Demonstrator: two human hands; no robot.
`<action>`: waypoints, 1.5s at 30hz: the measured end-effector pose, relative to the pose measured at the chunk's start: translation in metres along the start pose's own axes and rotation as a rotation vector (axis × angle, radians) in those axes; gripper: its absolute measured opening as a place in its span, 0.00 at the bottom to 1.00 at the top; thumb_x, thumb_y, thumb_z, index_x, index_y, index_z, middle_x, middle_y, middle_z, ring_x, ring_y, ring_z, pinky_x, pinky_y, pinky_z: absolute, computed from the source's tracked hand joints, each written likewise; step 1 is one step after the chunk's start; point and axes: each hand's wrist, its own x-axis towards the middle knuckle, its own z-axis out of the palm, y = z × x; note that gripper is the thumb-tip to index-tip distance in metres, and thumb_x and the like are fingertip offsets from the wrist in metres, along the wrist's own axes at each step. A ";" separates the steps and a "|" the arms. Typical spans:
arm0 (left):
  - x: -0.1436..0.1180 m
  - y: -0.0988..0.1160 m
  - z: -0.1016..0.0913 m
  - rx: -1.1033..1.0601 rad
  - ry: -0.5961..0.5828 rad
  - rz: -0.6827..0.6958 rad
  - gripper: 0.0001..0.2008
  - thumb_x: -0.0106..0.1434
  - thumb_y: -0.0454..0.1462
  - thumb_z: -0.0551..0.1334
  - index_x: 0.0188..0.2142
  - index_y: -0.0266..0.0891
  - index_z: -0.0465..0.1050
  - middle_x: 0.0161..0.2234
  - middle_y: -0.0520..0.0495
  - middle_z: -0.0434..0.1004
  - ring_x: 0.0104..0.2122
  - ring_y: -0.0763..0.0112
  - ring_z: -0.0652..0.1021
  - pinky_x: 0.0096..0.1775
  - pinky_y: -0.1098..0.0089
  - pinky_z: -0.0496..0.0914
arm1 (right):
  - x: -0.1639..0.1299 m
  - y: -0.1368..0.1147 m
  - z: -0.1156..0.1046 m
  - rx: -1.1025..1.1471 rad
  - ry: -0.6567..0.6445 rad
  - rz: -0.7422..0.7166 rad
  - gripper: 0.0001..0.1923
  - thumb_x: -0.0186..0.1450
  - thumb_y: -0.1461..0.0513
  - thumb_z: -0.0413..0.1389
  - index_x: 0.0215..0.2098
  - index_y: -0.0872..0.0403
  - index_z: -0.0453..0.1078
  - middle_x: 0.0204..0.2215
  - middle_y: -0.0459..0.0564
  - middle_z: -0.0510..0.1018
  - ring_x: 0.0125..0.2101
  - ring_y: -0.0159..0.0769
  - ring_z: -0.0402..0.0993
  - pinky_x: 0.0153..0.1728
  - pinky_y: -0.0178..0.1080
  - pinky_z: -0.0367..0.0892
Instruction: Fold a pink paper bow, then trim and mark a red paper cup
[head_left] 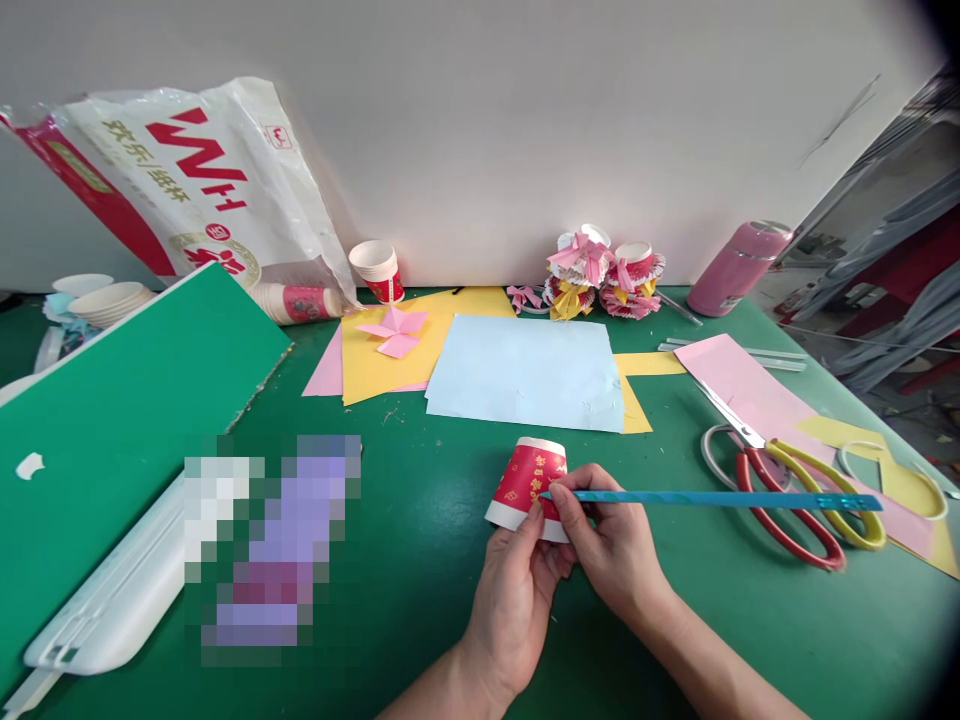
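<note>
A red and white paper cup (pixel 527 478) lies tilted with its base away from me, near the middle of the green table (pixel 420 560). My left hand (pixel 517 585) grips the cup's rim from below. My right hand (pixel 611 540) holds a thin blue ruler (pixel 720 498) by one end; its near end rests against the cup's side and the rest points right, over the scissors.
Light blue (pixel 529 372), yellow and pink paper sheets lie behind the cup. Two pairs of scissors (pixel 795 485), red and yellow handled, lie at right. Decorated cups (pixel 604 275), a pink bottle (pixel 739 268), a green board (pixel 112 420), a plastic bag (pixel 187 175) and stacked cups surround them.
</note>
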 end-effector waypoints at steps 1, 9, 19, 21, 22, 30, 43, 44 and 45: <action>0.000 0.000 0.000 -0.001 0.002 0.001 0.12 0.60 0.39 0.60 0.40 0.36 0.76 0.33 0.45 0.76 0.30 0.72 0.72 0.33 0.72 0.65 | 0.000 0.000 0.000 -0.001 -0.004 0.001 0.10 0.65 0.57 0.51 0.28 0.51 0.60 0.12 0.38 0.64 0.12 0.29 0.63 0.14 0.32 0.60; 0.000 0.001 0.000 -0.039 0.018 -0.023 0.11 0.60 0.39 0.60 0.35 0.34 0.77 0.28 0.46 0.74 0.27 0.75 0.71 0.30 0.74 0.65 | -0.002 -0.001 -0.003 -0.069 0.032 -0.033 0.11 0.65 0.57 0.50 0.26 0.51 0.59 0.15 0.41 0.64 0.14 0.29 0.62 0.15 0.32 0.61; 0.001 0.002 0.000 -0.043 0.029 -0.020 0.11 0.59 0.40 0.62 0.39 0.36 0.76 0.30 0.46 0.75 0.29 0.73 0.72 0.32 0.72 0.66 | -0.001 0.002 -0.001 -0.023 0.039 -0.002 0.11 0.65 0.55 0.51 0.28 0.51 0.59 0.15 0.40 0.64 0.13 0.29 0.62 0.14 0.32 0.60; 0.001 0.002 0.000 -0.049 0.023 -0.015 0.12 0.59 0.39 0.62 0.40 0.36 0.76 0.32 0.45 0.76 0.30 0.72 0.73 0.33 0.72 0.66 | -0.001 0.001 0.000 -0.007 0.019 0.010 0.10 0.65 0.56 0.51 0.29 0.51 0.60 0.13 0.39 0.64 0.12 0.29 0.63 0.14 0.32 0.60; 0.002 0.002 0.000 -0.051 0.020 -0.012 0.12 0.59 0.39 0.61 0.40 0.36 0.75 0.33 0.45 0.76 0.30 0.72 0.73 0.33 0.72 0.66 | -0.002 0.001 0.000 0.004 0.013 0.016 0.10 0.65 0.56 0.51 0.29 0.51 0.60 0.12 0.38 0.64 0.12 0.29 0.63 0.14 0.32 0.59; 0.001 0.002 0.001 -0.056 0.028 -0.017 0.11 0.60 0.38 0.60 0.40 0.35 0.76 0.31 0.45 0.76 0.29 0.74 0.72 0.31 0.74 0.66 | 0.000 -0.003 0.000 -0.037 0.004 -0.013 0.10 0.65 0.58 0.50 0.28 0.51 0.58 0.13 0.39 0.64 0.12 0.29 0.63 0.15 0.32 0.59; 0.003 0.002 -0.002 -0.066 0.051 -0.020 0.10 0.58 0.38 0.62 0.35 0.31 0.76 0.27 0.46 0.74 0.26 0.75 0.71 0.28 0.75 0.67 | 0.000 0.007 -0.002 0.040 0.037 0.003 0.10 0.63 0.58 0.53 0.27 0.51 0.58 0.14 0.39 0.65 0.13 0.29 0.62 0.15 0.32 0.58; 0.003 0.002 -0.002 -0.063 0.051 -0.018 0.10 0.59 0.38 0.61 0.34 0.31 0.76 0.27 0.46 0.74 0.26 0.75 0.72 0.28 0.75 0.67 | 0.001 0.006 -0.003 0.070 0.042 0.008 0.10 0.63 0.57 0.53 0.27 0.51 0.58 0.14 0.39 0.64 0.13 0.29 0.61 0.15 0.32 0.57; 0.004 0.003 -0.001 -0.058 0.051 -0.018 0.10 0.60 0.37 0.61 0.34 0.31 0.75 0.26 0.45 0.74 0.26 0.75 0.72 0.28 0.74 0.67 | 0.001 0.005 -0.004 0.104 0.052 0.010 0.10 0.63 0.57 0.53 0.26 0.51 0.59 0.14 0.39 0.64 0.14 0.29 0.61 0.15 0.32 0.57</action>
